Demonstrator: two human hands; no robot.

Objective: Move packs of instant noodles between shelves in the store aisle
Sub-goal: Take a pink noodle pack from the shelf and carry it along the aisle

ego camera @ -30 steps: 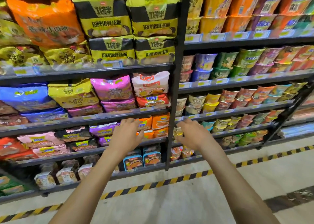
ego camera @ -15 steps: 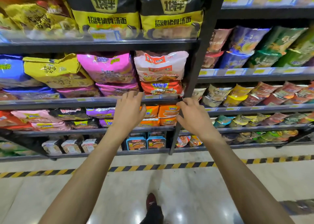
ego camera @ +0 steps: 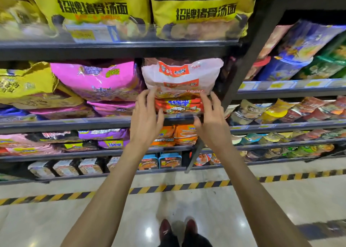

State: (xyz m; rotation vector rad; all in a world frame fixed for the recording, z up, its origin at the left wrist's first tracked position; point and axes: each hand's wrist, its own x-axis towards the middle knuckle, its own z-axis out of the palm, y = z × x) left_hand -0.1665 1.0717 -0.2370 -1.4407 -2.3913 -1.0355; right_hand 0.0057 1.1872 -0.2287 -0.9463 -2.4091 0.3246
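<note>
A white and orange noodle multipack (ego camera: 182,77) lies on top of a red-orange multipack (ego camera: 179,106) on the middle shelf (ego camera: 74,124), just left of the black upright post. My left hand (ego camera: 146,115) is at the left end of the red-orange pack, its spread fingertips touching the lower left edge of the white pack. At the right end, my right hand (ego camera: 209,115) has spread fingers touching the bottom right of the white pack. Neither hand has closed round a pack.
Pink packs (ego camera: 97,81) and a yellow pack (ego camera: 26,85) fill the shelf to the left. Large yellow-black packs (ego camera: 202,14) sit on the shelf above. Orange packs (ego camera: 176,134) lie one shelf below. Cup noodles (ego camera: 280,111) fill the right bay. A striped floor line (ego camera: 168,187) runs below.
Both hands have risen from the lower shelf level to the middle shelf and reached the stacked white and red-orange packs. The view has moved closer to the shelves.
</note>
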